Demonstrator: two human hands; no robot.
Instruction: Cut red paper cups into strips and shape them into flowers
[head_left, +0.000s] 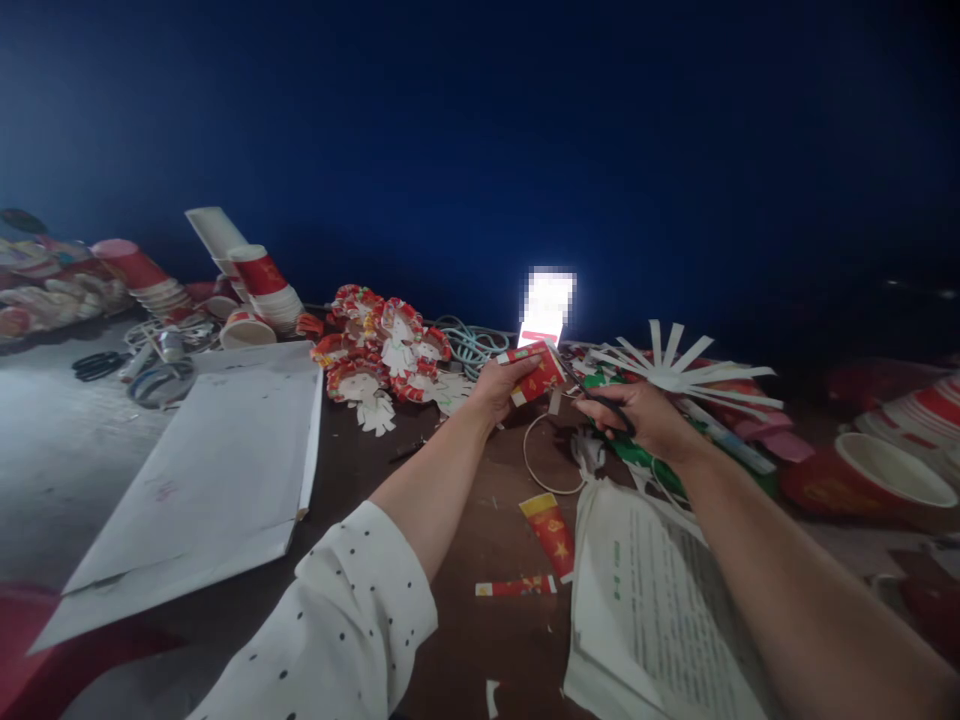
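Note:
In the head view, my left hand (496, 388) is closed on a red piece of paper cup (538, 378) with a white edge. My right hand (637, 415) grips a pair of dark-handled scissors (619, 412). The scissor blades lie at the right edge of the red piece; whether they are parted I cannot tell. Below my hands, a red cut piece with a yellow end (551, 535) and a narrow red strip (516, 586) rest on the brown table (465, 650). A small white scrap (493, 697) lies nearer to me.
Cut red-and-white cup figures (382, 350) are heaped left of my hands. Stacked paper cups (266, 285) stand behind a white board (225, 450). At right are a white strip fan (675, 370), a printed bag (652, 590) and a lying cup (870, 475). A bright screen (547, 305) glows behind.

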